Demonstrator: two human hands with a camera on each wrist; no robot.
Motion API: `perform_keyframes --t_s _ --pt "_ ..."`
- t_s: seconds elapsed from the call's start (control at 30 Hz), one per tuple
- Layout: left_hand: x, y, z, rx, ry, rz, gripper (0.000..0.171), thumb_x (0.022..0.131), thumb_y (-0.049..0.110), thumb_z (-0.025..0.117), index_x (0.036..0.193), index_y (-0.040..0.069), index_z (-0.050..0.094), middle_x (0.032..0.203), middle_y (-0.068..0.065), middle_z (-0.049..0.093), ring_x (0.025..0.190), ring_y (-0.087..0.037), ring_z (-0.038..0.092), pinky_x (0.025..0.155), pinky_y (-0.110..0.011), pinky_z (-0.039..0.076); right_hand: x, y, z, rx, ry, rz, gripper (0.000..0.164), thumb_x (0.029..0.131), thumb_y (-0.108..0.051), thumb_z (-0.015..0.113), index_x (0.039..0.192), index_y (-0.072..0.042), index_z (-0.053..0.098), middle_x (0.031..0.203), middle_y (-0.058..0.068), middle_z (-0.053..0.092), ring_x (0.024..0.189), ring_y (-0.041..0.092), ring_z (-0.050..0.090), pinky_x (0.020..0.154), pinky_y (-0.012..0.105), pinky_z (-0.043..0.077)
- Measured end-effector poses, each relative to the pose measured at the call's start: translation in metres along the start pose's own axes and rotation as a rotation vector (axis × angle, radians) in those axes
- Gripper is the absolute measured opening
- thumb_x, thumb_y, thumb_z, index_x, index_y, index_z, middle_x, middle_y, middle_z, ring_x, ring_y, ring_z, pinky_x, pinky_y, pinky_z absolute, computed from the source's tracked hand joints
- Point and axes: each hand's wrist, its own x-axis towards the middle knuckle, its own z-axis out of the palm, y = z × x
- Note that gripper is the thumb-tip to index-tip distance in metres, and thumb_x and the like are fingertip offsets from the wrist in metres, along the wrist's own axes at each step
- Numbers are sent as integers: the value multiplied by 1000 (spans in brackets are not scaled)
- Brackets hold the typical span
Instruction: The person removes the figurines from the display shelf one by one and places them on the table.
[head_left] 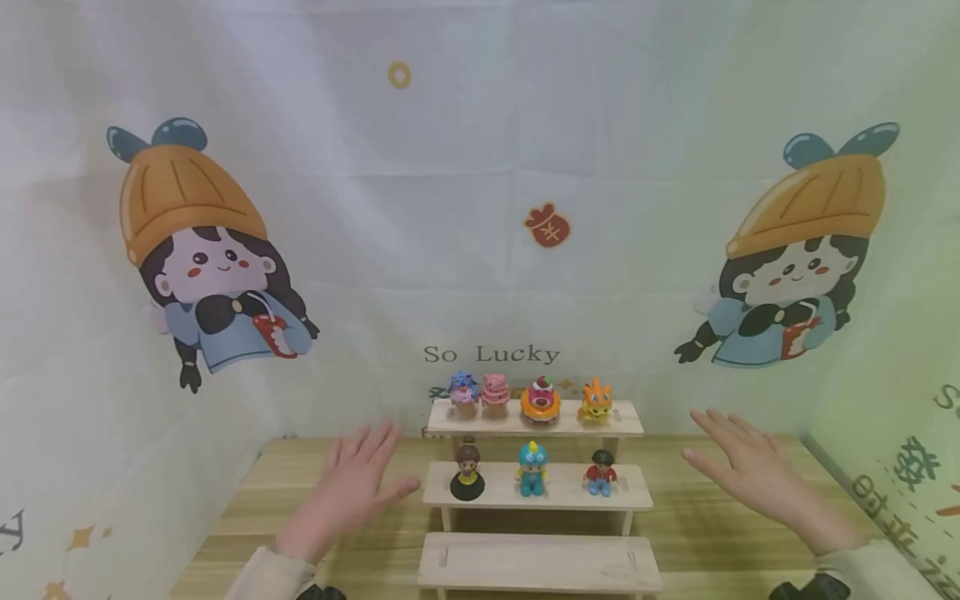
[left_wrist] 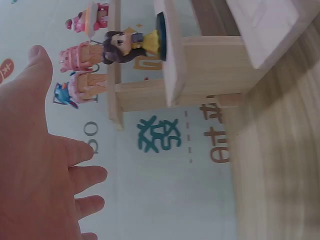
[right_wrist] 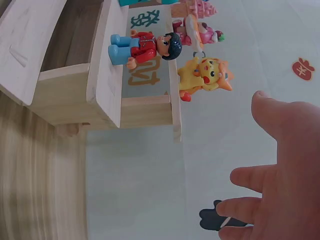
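Shelves [head_left: 540, 562] of pale wood are rising in three steps on the desk [head_left: 705, 537], with a left hand [head_left: 352, 485] and a right hand [head_left: 753, 467] hovering on either side, fingers [left_wrist: 87, 180] straight, spread and holding nothing. Along the top step, a blue cone figure [head_left: 463, 393], a pink cone figure [head_left: 495, 396], an orange-ringed figure [head_left: 541, 404] and an orange-hooded yellow figure [head_left: 597, 402] are lining up; on the middle step, a yellow-dressed doll [head_left: 468, 471], a teal-suited figure [head_left: 533, 471] and a red-jacketed figure [head_left: 601, 473] are posing.
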Motion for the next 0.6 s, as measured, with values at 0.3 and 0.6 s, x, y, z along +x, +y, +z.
perform_keyframes --t_s 0.3,0.6 --pt "-15 -9 34 -111 20 1 42 92 42 58 106 3 63 119 -16 60 120 -39 48 108 -62 27 11 -2 7 -23 38 -44 62 94 -38 59 134 7 46 132 32 50 119 53 46 94 67 38" --pt "-20 -14 56 -151 -5 1 13 92 23 61 91 11 63 93 -3 65 95 -27 57 89 -54 44 21 -2 10 54 23 10 62 95 -38 57 133 9 46 133 33 48 120 53 45 95 65 40"
